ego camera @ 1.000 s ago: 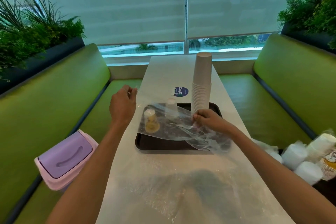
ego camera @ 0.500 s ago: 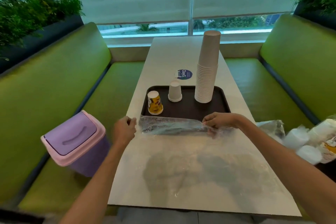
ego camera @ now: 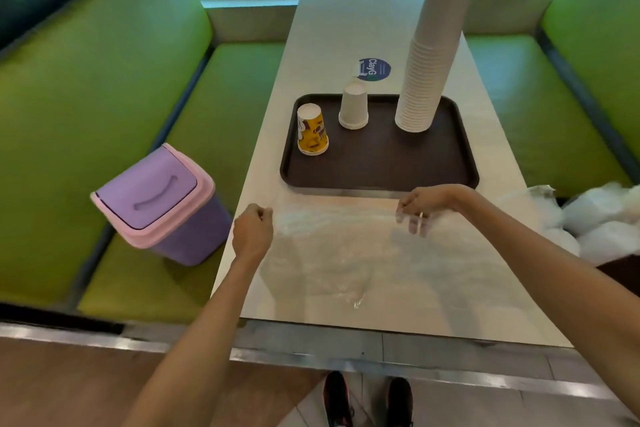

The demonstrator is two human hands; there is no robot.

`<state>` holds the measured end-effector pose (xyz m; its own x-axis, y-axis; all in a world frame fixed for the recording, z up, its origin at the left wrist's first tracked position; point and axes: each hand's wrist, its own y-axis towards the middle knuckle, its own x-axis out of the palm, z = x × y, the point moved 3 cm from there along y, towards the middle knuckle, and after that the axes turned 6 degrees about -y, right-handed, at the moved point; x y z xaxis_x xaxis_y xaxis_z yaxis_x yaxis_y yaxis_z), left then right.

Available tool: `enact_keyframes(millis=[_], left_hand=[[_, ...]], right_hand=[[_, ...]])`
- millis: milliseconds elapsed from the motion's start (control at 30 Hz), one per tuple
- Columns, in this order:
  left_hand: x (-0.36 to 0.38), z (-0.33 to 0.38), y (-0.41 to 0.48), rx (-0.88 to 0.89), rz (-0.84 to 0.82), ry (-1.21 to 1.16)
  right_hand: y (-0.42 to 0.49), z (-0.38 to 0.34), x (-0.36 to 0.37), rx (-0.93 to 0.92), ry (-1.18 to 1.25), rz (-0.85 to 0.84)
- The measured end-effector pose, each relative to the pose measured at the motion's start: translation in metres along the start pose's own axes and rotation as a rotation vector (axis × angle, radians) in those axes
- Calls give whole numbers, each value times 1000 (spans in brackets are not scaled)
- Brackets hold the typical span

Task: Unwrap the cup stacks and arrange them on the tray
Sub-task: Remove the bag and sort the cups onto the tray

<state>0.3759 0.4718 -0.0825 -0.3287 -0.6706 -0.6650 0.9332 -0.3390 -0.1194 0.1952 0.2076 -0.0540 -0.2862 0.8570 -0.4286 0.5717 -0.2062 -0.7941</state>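
Note:
A dark brown tray lies on the white table. On it stand a tall stack of plain paper cups, one upturned plain cup and one upturned yellow printed cup. A clear plastic wrap is stretched flat over the table in front of the tray. My left hand pinches its left edge at the table side. My right hand holds its right part, fingers curled downward.
A purple swing-lid bin sits on the green bench at left. Several wrapped white cup stacks lie on the right bench. A round blue sticker marks the table behind the tray. My shoes show below the table edge.
The wrap came off the tray and down toward me, and now lies spread flat on the table. Both hands moved back with it. My view tilted downward.

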Motion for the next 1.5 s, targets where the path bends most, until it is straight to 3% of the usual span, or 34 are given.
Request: enact_keyframes(millis=[200,267,333,433,500,633,800,967,1167,1500], left_hand=[[8,-18,-6,66,53,113],[9,-22,-8,88,58,181],[11,-23,-8,135,84,222],[13,-24,-11,242,181,215],[14,-22,-14,325,243,122],[26,-14,-27,439,158,-39],[46,-37,-26,339,-37,-31],[44,-46,-21,401,-26,72],[48,-40,-18,363,-106,-54],[66,-54,-11,458,-206,465]], right_hand=[[8,-15,8,7,-208,177],[7,-22,11,41,-438,337],[2,-35,22,32,-580,613],[1,-68,64,-324,-517,1003],[9,-87,95,-547,-408,1106],[40,-106,142,-608,-388,1062],[69,-106,163,-494,-479,973],[75,-110,174,-440,-508,907],[77,-118,175,-399,-441,934],[86,-98,181,-334,-460,822]])
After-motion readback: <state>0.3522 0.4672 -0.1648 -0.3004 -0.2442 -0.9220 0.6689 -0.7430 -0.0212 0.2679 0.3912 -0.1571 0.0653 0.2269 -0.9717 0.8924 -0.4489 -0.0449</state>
